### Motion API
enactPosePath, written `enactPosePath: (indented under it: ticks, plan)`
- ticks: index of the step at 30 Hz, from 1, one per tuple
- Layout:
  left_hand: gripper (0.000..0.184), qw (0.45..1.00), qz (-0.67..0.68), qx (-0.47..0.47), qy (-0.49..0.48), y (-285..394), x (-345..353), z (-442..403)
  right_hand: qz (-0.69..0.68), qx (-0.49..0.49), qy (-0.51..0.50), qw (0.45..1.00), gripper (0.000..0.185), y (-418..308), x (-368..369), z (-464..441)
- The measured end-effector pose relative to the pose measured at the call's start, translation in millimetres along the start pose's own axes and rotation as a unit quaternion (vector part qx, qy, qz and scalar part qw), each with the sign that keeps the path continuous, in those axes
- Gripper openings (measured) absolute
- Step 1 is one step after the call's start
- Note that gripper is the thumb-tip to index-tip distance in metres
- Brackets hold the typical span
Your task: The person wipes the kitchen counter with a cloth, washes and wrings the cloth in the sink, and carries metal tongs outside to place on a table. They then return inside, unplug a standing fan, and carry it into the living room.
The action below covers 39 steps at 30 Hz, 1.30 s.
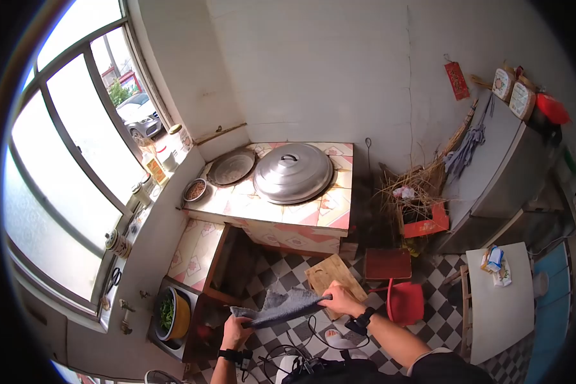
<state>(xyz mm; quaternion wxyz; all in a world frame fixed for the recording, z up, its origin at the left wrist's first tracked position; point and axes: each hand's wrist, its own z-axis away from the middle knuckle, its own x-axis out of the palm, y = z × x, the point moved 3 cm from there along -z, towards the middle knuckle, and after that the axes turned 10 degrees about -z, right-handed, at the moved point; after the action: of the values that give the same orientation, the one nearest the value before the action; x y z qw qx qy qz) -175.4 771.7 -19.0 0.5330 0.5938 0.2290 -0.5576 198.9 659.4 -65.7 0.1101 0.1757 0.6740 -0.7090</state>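
Observation:
A grey cloth (285, 308) is stretched between my two hands, above the checkered floor. My left hand (235, 331) is closed on its left end, with the fingers gripping the edge. At the other end, my right hand (342, 299) pinches the cloth's right corner. The cloth's upper edge looks uneven and it sags slightly in the middle. Below and behind my right hand lies a wooden board (334, 276), partly covered by that hand.
A tiled stove (288, 224) bears a large lidded pot (293, 173). To the left, a yellow basin (182, 315) with greens sits in the sink. A red stool (406, 303), a white table (502, 301) and a box of twigs (425, 221) stand right. Cables hang near my feet.

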Motion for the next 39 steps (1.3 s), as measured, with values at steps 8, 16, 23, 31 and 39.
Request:
enactPosePath:
  ticks: [8,16,23,31,39]
  plan:
    - [0.026,0.984,-0.046,0.139,0.097,16.7,-20.1,-150.7,-0.056,0.022,0.129,0.990,0.036,-7.8,-36.0,-97.8]
    - [0.037,0.935,0.191,0.208,-0.215,160.0,-105.2,-316.7,-0.105,0.000,0.331,0.938,0.035,-117.8,-96.5,-187.3]
    - [0.044,0.727,0.059,0.637,-0.250,235.0,-143.3,-337.8,-0.633,0.137,0.342,0.681,0.025,-113.7,-78.6,-219.8]
    - [0.027,0.918,0.313,0.147,-0.196,18.2,-112.6,-493.3,-0.257,0.043,0.573,0.777,0.023,-31.8,-137.7,-215.9]
    - [0.029,0.907,0.288,-0.257,-0.169,-257.2,-44.7,-462.0,0.253,0.132,0.323,0.902,0.053,122.4,-127.4,-349.5]
